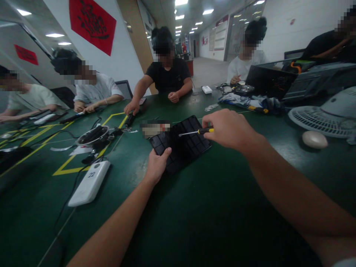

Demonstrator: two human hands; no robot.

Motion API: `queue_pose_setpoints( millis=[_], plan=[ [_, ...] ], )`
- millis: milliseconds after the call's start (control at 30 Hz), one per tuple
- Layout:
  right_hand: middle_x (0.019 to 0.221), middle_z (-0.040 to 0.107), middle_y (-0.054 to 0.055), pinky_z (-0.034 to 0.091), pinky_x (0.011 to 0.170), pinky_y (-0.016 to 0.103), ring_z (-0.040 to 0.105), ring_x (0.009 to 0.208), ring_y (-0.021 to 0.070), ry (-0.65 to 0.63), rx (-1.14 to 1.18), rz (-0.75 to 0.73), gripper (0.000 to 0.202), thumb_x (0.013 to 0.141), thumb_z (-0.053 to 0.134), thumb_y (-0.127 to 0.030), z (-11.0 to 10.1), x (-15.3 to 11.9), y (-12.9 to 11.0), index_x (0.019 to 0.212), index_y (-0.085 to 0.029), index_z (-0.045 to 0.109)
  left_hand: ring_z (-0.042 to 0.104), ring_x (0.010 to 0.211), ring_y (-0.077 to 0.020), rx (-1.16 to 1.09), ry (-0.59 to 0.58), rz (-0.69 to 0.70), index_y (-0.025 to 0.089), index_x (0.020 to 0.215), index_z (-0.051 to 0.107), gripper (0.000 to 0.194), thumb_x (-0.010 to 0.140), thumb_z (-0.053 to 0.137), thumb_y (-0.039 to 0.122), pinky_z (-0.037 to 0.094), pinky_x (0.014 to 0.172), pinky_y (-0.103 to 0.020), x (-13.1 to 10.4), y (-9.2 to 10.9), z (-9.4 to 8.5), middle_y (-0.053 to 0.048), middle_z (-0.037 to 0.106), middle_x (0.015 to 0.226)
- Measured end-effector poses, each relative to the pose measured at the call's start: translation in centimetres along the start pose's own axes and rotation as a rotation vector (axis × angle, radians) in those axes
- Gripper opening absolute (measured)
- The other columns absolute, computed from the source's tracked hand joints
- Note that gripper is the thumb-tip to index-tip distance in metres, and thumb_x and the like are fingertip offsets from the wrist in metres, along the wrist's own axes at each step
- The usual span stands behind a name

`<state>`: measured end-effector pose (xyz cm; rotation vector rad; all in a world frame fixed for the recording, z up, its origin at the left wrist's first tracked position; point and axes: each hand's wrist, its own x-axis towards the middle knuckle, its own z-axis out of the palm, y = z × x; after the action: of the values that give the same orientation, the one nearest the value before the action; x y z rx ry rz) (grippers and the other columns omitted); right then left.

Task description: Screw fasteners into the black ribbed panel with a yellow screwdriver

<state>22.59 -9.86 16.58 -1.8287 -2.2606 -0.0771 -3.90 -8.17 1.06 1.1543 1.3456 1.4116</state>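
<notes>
In the head view my left hand (158, 164) grips the near left edge of a flat black tray (194, 146) divided into small square compartments, thumb on top. The tray lies tilted above or on the green table; I cannot tell whether it touches. My right hand (230, 129) is closed around the black and yellow handle of a screwdriver (205, 131). Its metal shaft points left over the tray, with the tip above the dark middle part. Whether the tip touches anything is not clear. A blurred pale item (155, 129) lies just behind the tray.
A white power bank (89, 184) marked 22 lies left on the green table (178, 218). Beyond it are cables and a clear round dish (93, 135). At right are a white fan (319, 113) and a mouse (315, 139). Several people sit around the table.
</notes>
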Motion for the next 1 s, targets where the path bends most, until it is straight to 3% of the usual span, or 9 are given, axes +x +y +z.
queue_pose_setpoints(
  millis=[600, 1000],
  plan=[
    [0.113, 0.082, 0.012, 0.048, 0.075, 0.039, 0.075, 0.103, 0.0338, 0.005, 0.042, -0.034, 0.023, 0.088, 0.075, -0.024, -0.19, 0.26, 0.00, 0.109, -0.027, 0.084, 0.077, 0.123, -0.0346, -0.010, 0.009, -0.033, 0.019, 0.124, 0.076, 0.059, 0.074, 0.094, 0.043, 0.054, 0.118, -0.057, 0.25, 0.26, -0.16, -0.015, 0.081, 0.132],
    [0.120, 0.082, 0.016, 0.058, 0.089, 0.047, 0.074, 0.110, 0.0366, -0.065, 0.038, 0.026, 0.030, 0.095, 0.069, -0.040, -0.54, 0.65, 0.74, 0.111, -0.024, 0.089, 0.077, 0.125, -0.0352, -0.035, 0.013, -0.064, 0.020, 0.125, 0.075, 0.058, 0.074, 0.094, 0.037, 0.055, 0.119, -0.057, 0.46, 0.59, 0.29, -0.014, 0.081, 0.134]
  ],
)
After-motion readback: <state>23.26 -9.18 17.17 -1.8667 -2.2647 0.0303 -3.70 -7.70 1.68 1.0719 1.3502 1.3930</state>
